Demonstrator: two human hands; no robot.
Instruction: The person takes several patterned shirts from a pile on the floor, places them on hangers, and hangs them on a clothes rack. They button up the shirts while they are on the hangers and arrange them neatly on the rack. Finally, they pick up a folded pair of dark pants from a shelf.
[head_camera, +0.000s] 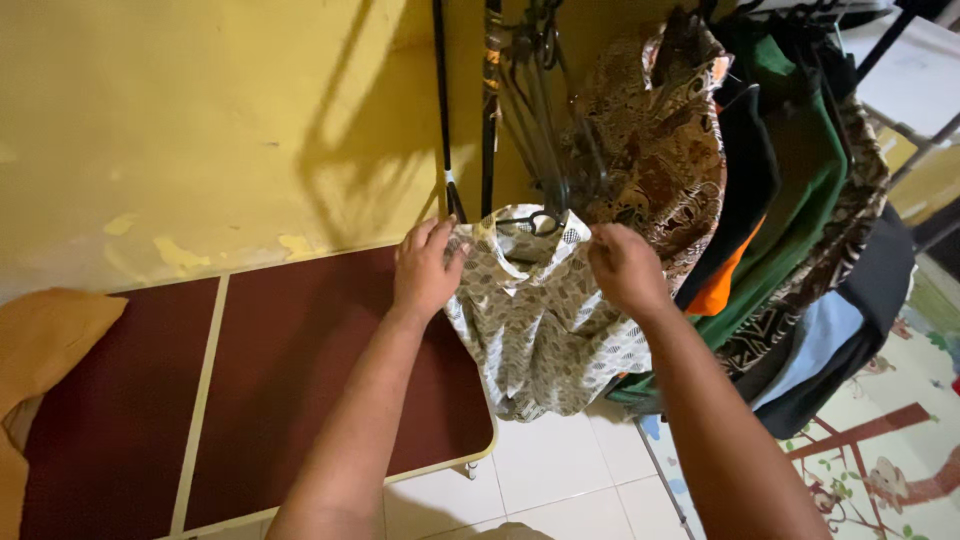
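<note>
Left hand (425, 268): bare, no glove, ring or watch to be seen. Right hand (625, 268): bare, likewise unadorned. Both forearms: uncovered from wrist to the lower edge of the view, no sleeve or cuff in sight. Fingers (420, 238): short, plain nails.

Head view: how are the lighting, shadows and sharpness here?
Head view: warm, dim light; the hanging clothes are dark and hard to separate; strong shadows on the yellow wall; left hand, right hand and patterned shirt reasonably sharp; wide-angle bending at edges.
</note>
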